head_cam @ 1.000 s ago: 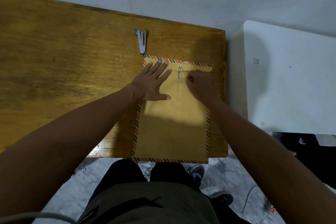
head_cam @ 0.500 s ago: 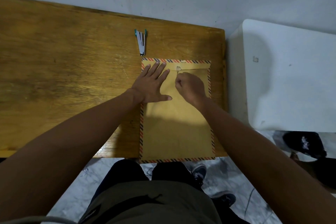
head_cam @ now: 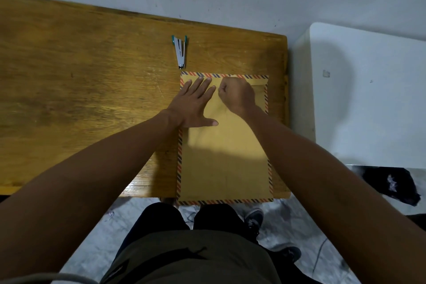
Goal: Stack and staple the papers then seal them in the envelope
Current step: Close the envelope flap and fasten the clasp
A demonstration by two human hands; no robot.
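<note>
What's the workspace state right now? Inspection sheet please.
Surface: brown wooden table, worn.
Job's things: yellow-brown paper envelope with striped border lying flat, near edge overhanging the table; green-and-silver metal stapler beyond it, apart.
Clutter: nothing seen.
Hands: left hand flat on envelope; right hand curled at the flap, contents hidden.
Cables: grey cable bottom left; thin one on floor.
Surroundings: white table right; grey wall.

Wooden desk (head_cam: pixel 80 90) beside white table (head_cam: pixel 368 99).
</note>
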